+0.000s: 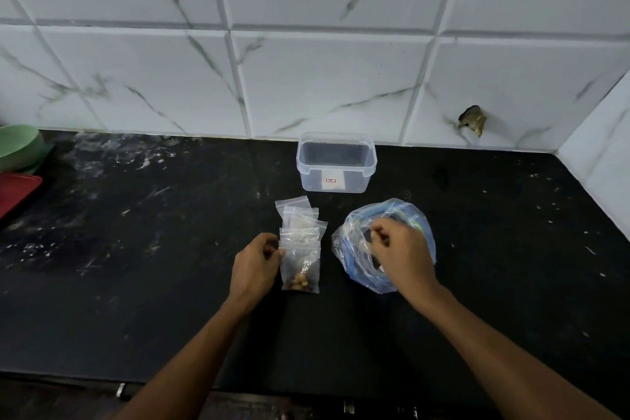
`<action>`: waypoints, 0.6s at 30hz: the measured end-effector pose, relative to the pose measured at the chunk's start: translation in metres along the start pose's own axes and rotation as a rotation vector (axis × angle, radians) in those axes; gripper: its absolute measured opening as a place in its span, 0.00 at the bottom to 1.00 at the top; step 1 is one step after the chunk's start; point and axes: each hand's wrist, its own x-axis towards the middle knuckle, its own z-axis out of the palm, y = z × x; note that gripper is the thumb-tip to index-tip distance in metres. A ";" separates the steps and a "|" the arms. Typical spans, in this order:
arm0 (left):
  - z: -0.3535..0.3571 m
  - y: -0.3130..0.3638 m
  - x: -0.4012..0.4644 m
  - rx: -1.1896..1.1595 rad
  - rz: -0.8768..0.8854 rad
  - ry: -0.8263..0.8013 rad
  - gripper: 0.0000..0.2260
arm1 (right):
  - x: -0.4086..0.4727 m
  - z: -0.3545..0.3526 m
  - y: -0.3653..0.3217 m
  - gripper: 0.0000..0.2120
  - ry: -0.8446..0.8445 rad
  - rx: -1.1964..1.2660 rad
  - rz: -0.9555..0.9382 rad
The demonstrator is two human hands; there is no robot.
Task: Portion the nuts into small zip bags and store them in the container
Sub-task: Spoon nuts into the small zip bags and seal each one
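Note:
A small clear zip bag (pixel 300 269) with a few nuts at its bottom lies on the black counter, and my left hand (pixel 256 266) pinches its upper left edge. Behind it, several more small zip bags (pixel 300 220) overlap in a loose pile. To the right sits a large blue-trimmed plastic bag (pixel 354 251), opened wide. My right hand (pixel 400 251) is over its mouth, fingertips pinched together; whether they hold nuts is hidden. A clear rectangular container (pixel 335 177) without a lid stands near the wall.
A green bowl (pixel 18 147) and a red tray (pixel 15 191) sit at the counter's far left edge. The tiled wall runs behind, with a corner wall at the right. The counter's front edge (pixel 238 385) is close to my body.

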 end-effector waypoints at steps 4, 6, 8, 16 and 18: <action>0.000 -0.010 -0.013 0.031 -0.030 0.062 0.19 | 0.003 -0.013 0.029 0.03 -0.121 -0.211 0.107; 0.001 -0.015 -0.022 0.061 -0.015 0.094 0.20 | 0.001 -0.011 0.039 0.05 -0.211 -0.325 0.129; 0.002 -0.016 -0.030 0.062 0.000 0.095 0.19 | -0.002 -0.004 0.045 0.08 -0.279 -0.388 0.160; 0.016 0.001 -0.057 0.021 0.164 0.117 0.05 | -0.004 0.008 0.051 0.05 -0.354 -0.519 0.144; 0.019 0.009 -0.060 -0.007 0.194 0.120 0.08 | -0.003 0.002 0.051 0.04 -0.327 -0.491 0.161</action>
